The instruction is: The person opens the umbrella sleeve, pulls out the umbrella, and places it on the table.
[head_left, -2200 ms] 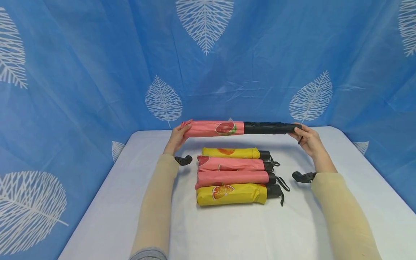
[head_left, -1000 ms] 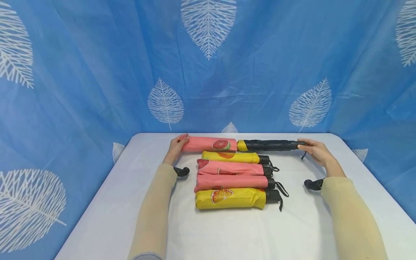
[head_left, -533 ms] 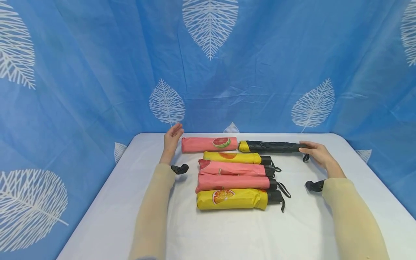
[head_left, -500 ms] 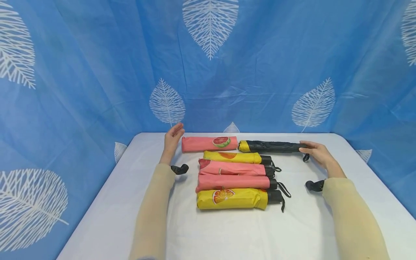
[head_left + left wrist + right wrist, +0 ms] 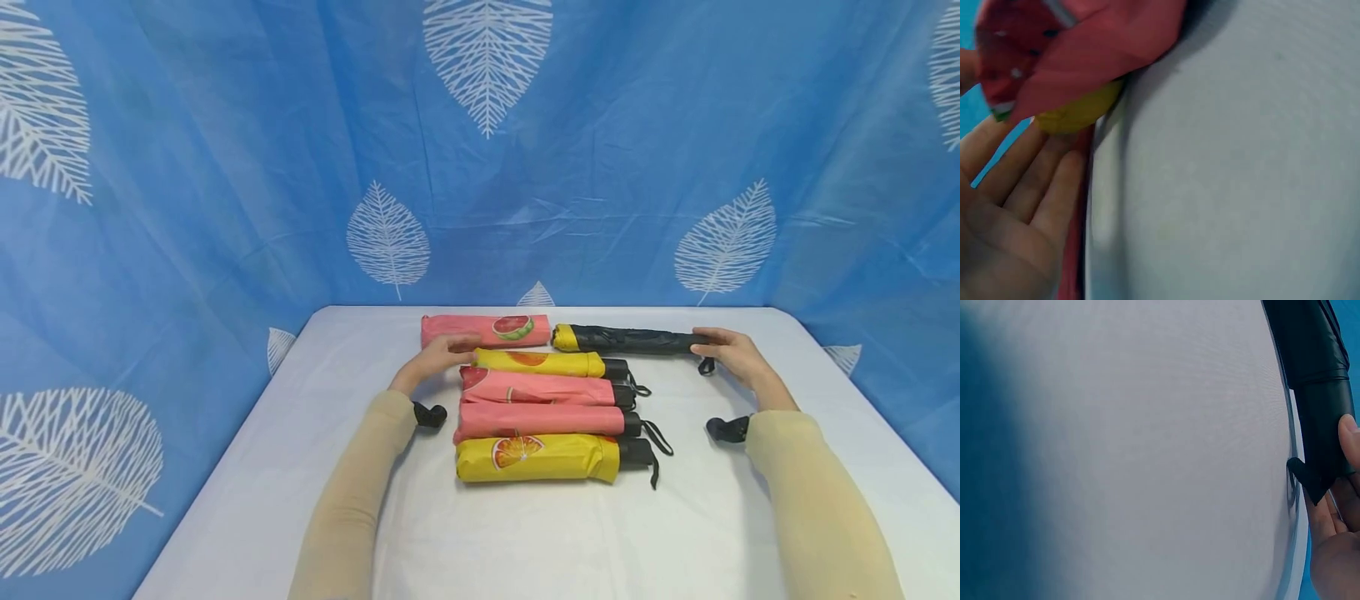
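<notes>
My right hand (image 5: 731, 354) grips the handle of the black umbrella (image 5: 630, 338) lying near the worktop's (image 5: 525, 533) far edge. My left hand (image 5: 438, 360), fingers flat and relaxed, rests beside the pink sleeve (image 5: 483, 330).

The left wrist view is blurred, its pink umbrella (image 5: 1079, 50) cut off.

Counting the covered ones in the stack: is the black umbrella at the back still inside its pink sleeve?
No: in the head view the black umbrella lies bare on the table, beside the pink sleeve, not inside it.
</notes>
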Demonstrator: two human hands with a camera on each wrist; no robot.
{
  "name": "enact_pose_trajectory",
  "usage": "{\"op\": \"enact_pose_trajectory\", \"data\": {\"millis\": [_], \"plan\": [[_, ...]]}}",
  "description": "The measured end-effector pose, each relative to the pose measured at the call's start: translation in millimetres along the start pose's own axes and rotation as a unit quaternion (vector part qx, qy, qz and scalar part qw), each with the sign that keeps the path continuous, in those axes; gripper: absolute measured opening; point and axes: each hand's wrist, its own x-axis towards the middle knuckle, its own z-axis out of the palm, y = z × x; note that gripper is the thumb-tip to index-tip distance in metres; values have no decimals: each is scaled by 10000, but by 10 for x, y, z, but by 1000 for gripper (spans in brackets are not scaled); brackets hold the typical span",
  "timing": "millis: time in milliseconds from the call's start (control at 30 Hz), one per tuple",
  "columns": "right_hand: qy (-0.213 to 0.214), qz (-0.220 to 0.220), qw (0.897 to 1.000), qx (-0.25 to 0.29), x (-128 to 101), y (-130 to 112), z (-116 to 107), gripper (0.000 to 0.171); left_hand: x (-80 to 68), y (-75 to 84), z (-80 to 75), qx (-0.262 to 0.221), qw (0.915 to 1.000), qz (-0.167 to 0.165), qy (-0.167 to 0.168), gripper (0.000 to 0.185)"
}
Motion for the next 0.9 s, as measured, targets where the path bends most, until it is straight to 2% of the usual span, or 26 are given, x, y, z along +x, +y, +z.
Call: {"op": "enact_pose_trajectory", "data": {"millis": [233,533,733,900], "plan": [[40,32,9996,-266,-20,-25,24,75,63,-19,75,312,9987,-288,-282,48],[76,33,9992,-384,-27,-25,16,77,119,32,133,605,9952,128,-762,56],[197,86,9990,-402,-40,-10,25,77,128,44,178,1054,9919,371,-600,51],[202,44,9988,-446,-60,-5,22,76,138,30,212,1009,9936,438,-260,41]]}}
